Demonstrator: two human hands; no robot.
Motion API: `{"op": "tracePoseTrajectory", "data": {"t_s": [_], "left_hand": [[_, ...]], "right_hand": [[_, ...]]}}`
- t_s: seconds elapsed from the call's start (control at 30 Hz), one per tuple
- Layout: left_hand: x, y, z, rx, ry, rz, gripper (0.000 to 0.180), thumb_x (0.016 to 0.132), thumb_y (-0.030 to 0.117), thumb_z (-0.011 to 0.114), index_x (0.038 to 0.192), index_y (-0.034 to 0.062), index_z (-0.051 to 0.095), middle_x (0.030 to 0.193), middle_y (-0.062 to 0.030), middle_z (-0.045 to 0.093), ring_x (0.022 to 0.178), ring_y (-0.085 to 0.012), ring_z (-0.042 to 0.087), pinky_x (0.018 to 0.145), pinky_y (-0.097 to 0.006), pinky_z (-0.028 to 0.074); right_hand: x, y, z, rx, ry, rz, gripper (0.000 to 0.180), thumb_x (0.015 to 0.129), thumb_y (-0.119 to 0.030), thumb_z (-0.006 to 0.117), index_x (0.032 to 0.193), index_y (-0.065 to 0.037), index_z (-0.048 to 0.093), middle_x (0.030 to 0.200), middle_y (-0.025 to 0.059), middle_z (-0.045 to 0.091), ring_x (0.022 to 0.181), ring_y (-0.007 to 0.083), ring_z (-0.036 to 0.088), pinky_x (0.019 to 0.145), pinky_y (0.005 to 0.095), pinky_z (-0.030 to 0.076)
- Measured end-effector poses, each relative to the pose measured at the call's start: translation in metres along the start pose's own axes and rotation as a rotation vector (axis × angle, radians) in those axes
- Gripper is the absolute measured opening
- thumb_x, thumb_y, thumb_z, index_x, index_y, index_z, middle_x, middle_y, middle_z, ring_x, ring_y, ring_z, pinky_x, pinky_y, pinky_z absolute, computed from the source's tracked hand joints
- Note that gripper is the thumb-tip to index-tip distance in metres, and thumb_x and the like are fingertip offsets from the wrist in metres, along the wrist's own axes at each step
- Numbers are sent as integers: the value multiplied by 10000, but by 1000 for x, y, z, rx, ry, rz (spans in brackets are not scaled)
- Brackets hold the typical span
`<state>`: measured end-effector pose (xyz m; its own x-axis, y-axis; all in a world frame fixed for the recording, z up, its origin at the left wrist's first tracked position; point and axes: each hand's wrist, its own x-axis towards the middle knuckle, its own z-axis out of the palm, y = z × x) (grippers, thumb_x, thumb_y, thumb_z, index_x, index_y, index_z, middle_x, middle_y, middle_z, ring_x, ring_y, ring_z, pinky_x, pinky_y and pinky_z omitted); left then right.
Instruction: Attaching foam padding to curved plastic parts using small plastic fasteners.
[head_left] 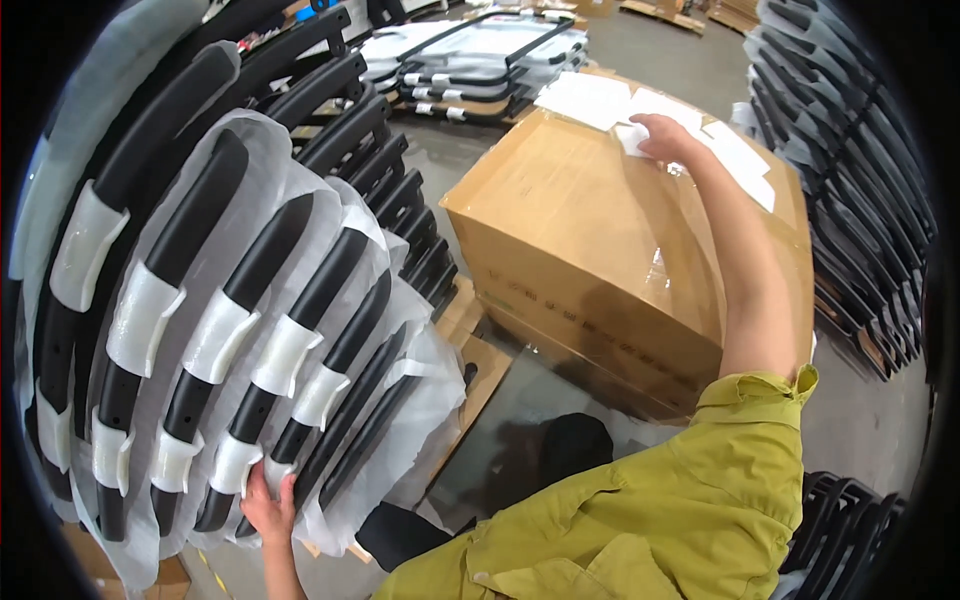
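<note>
Several curved black plastic frame pieces (250, 300), each banded with white foam sleeves and wrapped in clear film, stand on edge in a leaning row on the left side of the view. More bare black curved parts (370, 150) lean behind them, further from the camera.

Left hand (268, 505): at the lower end of the wrapped row, fingers spread flat against the film over the bottom of the nearest pieces. Pressing or steadying rather than closed around anything; fingers open.

Centre: dark floor gap with brown flat cardboard sheets (480, 360) lying beside the row's foot. Far back, another flat stack of black frames with white wraps (480, 60) lies on the floor.

Right of centre: large brown cardboard box (580, 260), film-wrapped and sitting on a low base. White paper sheets (620, 105) lie on its top face, toward the far edge.

Right hand (665, 138): arm in a rolled olive-green sleeve stretched out across the box top, hand resting on the white sheets. Fingers curled over the paper; cannot tell whether a sheet is pinched or only touched.

Far right: a further rack of dark curved frame parts (860, 200) stacked along the edge of view, well apart from both hands.
</note>
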<state>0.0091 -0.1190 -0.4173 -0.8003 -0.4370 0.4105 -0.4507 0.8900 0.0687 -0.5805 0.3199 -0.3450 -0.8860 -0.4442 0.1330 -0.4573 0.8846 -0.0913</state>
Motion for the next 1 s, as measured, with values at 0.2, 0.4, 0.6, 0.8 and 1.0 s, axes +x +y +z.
{"op": "tracePoseTrajectory", "data": {"t_s": [0.2, 0.4, 0.6, 0.8, 1.0], "left_hand": [[-7, -7, -4, 45, -29, -38, 490, 702, 240, 651, 1117, 27, 503, 1050, -206, 542, 979, -375, 508, 838, -384, 409], [21, 11, 6, 47, 44, -9, 491, 688, 349, 665, 1059, 56, 535, 919, -169, 589, 798, -339, 574, 664, -380, 464], [12, 10, -7, 29, 71, -18, 472, 695, 378, 651, 1040, 73, 548, 911, -161, 592, 775, -331, 576, 653, -370, 467], [7, 6, 9, -14, 107, 1, 460, 675, 283, 691, 1046, 52, 548, 924, -167, 597, 811, -334, 583, 689, -372, 471], [10, 69, -4, -289, 234, 412, 481, 647, 189, 708, 1044, -10, 524, 1043, -170, 549, 958, -346, 527, 827, -414, 407]], "right_hand": [[64, 16, 18, 132, -311, -90, 666, 612, -14, 601, 1237, -100, 387, 1021, 134, 525, 853, 220, 529, 698, 331, 465], [95, 82, 18, -182, -394, -146, 694, 607, -94, 589, 1256, -18, 355, 1230, 147, 432, 1125, 251, 409, 940, 327, 336], [79, 96, 29, 224, -138, -145, 496, 631, -113, 676, 1071, 34, 499, 785, 52, 554, 674, 132, 517, 615, 273, 437], [32, 42, -58, 6, -132, -245, 147, 641, -92, 567, 762, -9, 563, 607, -31, 483, 554, 68, 439, 501, 252, 373], [-107, -179, -109, 662, -357, -246, 117, 765, -147, 596, 831, -52, 575, 734, -9, 587, 650, 55, 547, 591, 197, 441]]}}
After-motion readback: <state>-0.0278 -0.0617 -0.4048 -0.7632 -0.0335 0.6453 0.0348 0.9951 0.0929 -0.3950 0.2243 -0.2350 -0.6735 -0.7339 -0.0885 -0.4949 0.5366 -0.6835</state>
